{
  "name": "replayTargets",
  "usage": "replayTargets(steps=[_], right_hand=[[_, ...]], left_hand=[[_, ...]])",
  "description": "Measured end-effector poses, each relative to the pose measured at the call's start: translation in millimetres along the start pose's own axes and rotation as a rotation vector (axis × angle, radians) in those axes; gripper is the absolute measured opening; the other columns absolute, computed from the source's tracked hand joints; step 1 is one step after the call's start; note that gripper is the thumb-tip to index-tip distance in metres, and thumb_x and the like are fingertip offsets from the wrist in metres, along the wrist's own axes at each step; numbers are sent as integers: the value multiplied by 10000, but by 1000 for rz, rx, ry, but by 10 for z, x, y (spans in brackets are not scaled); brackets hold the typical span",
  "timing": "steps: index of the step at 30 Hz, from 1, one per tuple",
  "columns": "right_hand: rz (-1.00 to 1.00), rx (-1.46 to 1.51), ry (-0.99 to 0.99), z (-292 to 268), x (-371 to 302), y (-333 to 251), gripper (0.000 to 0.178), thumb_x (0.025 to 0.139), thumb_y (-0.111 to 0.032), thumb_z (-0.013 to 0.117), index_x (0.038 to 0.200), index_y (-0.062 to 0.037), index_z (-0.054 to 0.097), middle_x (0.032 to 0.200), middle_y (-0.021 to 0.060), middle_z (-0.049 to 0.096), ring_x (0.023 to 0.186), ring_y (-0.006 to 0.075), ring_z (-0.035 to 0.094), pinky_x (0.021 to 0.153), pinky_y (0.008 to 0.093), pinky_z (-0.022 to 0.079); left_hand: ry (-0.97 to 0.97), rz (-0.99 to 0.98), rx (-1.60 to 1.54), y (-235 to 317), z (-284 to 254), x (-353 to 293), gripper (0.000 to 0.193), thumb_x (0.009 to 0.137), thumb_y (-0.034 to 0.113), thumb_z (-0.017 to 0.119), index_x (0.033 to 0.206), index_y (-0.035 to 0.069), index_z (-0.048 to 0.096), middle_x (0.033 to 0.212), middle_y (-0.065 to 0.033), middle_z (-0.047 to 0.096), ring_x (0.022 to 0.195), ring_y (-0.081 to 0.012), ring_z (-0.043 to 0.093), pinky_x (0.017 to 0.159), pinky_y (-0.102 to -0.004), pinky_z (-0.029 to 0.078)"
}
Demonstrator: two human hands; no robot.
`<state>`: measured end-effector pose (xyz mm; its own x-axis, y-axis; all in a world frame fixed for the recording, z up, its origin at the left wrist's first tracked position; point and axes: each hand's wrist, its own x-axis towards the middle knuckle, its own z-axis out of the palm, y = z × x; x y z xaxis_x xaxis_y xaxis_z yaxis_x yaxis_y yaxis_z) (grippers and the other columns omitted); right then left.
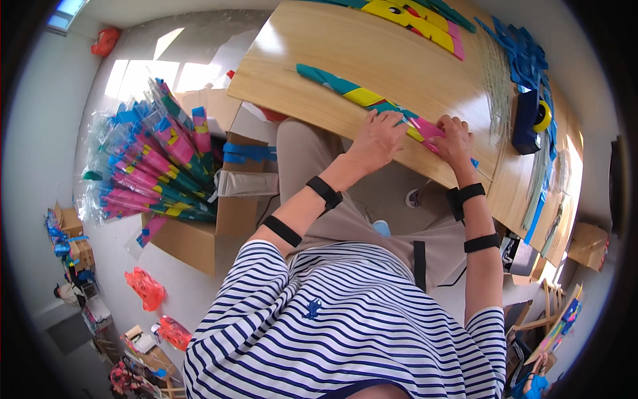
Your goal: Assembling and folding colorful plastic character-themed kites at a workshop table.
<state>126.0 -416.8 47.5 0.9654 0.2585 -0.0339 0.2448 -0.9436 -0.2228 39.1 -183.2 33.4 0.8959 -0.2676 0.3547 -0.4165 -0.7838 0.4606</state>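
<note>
A long, narrow roll of thin sheet material [362, 96], teal, yellow, red and pink, lies slantwise along the near edge of the table. My left hand [380, 138] rests on its middle, fingers bent over the yellow and red part. On the pink end my right hand [456, 141] has its fingers curled round the roll. A bit of blue [474, 162] shows at the tip beside the right hand. The undersides of both hands are hidden, along with the thumbs in part.
On the wooden table [279, 60], a flat colourful piece [415, 23] lies at the far edge. To the right are blue strips [522, 50], thin clear sticks [497, 93] and a tape dispenser [528, 123]. A cardboard box [189, 249] at left holds several wrapped rolls [163, 159].
</note>
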Motion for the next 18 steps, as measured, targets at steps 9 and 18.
replayTargets(steps=[9,18], right_hand=[[-103,20,-56,150,154,165,381,725,-269,877,951,-81,633,948,122,684,958,367,653,797,496,505],[-7,100,-175,69,210,178,318,740,-160,815,935,-22,605,850,170,687,802,352,652,749,445,502]], left_hand=[[211,-947,297,-1634,-1245,-2748,312,830,97,801,1118,68,683,1069,-147,665,1044,-374,639,888,-477,531],[121,-1408,453,-2094,-1012,-3917,566,690,150,929,1137,43,599,1187,-166,611,1168,-397,592,968,-485,527]])
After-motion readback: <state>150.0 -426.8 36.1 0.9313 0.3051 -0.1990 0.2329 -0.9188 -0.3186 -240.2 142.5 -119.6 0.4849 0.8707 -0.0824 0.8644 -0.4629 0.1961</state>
